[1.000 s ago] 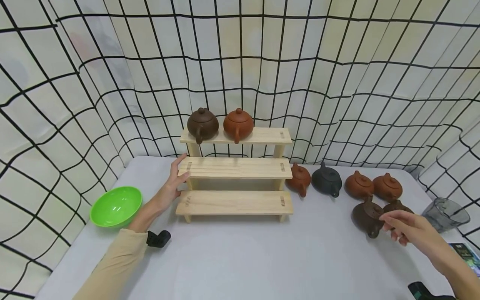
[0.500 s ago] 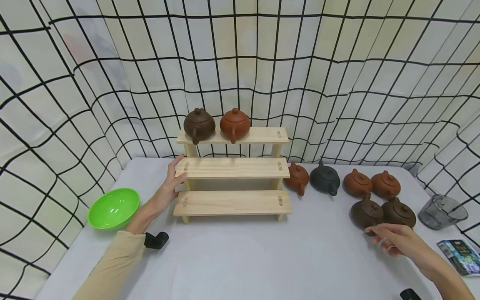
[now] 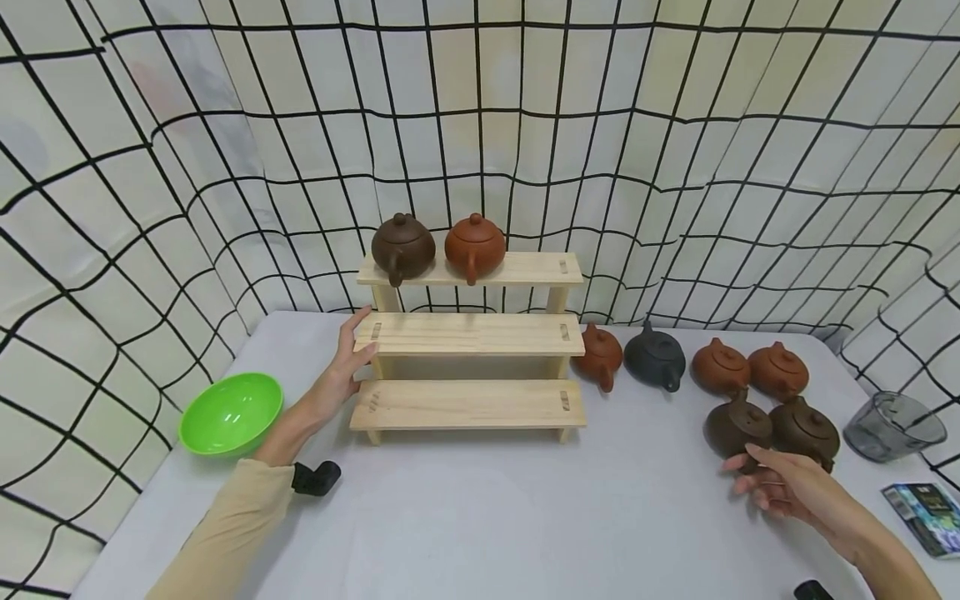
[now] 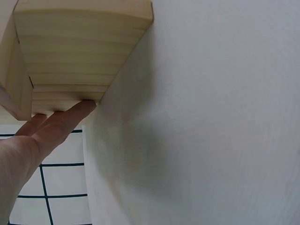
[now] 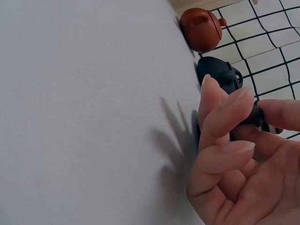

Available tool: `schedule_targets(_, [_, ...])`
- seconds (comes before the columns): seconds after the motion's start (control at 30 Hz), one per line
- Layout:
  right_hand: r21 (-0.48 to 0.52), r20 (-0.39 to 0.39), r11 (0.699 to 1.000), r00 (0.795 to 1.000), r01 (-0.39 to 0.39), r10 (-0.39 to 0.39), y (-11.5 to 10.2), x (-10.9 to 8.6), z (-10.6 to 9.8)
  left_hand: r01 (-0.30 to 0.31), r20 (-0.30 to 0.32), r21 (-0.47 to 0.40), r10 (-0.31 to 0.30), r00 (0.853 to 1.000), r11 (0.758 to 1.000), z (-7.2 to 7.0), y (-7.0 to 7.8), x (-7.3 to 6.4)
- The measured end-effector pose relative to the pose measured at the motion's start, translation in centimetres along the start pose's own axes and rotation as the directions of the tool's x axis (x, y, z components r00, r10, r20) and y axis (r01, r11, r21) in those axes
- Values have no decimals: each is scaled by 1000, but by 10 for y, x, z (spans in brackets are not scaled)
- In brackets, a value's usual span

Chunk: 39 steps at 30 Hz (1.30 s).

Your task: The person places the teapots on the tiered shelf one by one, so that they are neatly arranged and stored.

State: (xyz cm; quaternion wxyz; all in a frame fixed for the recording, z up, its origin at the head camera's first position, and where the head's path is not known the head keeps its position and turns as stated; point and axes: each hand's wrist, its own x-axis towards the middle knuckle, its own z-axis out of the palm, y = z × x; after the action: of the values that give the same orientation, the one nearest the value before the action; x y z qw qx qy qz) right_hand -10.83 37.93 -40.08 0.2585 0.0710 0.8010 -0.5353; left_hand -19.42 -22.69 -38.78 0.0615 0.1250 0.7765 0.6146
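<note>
My left hand (image 3: 333,387) holds the left end of a three-tier wooden display stand (image 3: 468,333), thumb and fingers at the middle shelf. In the left wrist view, its fingers (image 4: 61,124) lie against the pale wood. On the top shelf sit a dark brown teapot (image 3: 403,247) and a reddish-brown one (image 3: 475,247). My right hand (image 3: 798,492) is at another dark brown teapot (image 3: 737,425) standing on the table. Its thumb and index finger pinch that pot's spout, partly hidden by the fingers. The remaining fingers (image 5: 225,154) curl loosely.
Right of the stand are a reddish teapot (image 3: 598,357) and a black teapot (image 3: 656,358). Two more reddish teapots (image 3: 720,367) and a dark brown one (image 3: 806,429) crowd the right. A green bowl (image 3: 232,414), a clear cup (image 3: 894,425) and a booklet (image 3: 926,517) lie outward. Black netting surrounds the table.
My right hand has shifted left and slightly down, from the teapot's right side to its front around the spout. The left hand stays on the stand, and the teapots have not visibly moved.
</note>
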Motion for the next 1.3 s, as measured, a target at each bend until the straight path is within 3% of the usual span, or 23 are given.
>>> schedule_targets(0.3, [88,28,996,1000,-2,0,3,0,1,-16,-3,-6,16,1000,1000,0,-1,2])
schedule_targets(0.87, [84,92,994,993,69,-77,6,3,5,-24,3,-12,24,1000,1000,1,-3,2])
schedule_targets(1.17, [96,30,992,996,78,-81,8,0,8,-24,6,-4,24,1000,1000,0,-3,3])
schedule_targets(1.3, [73,-4,994,997,81,-81,-2,-6,12,-23,6,1,23,1000,1000,0,-2,3])
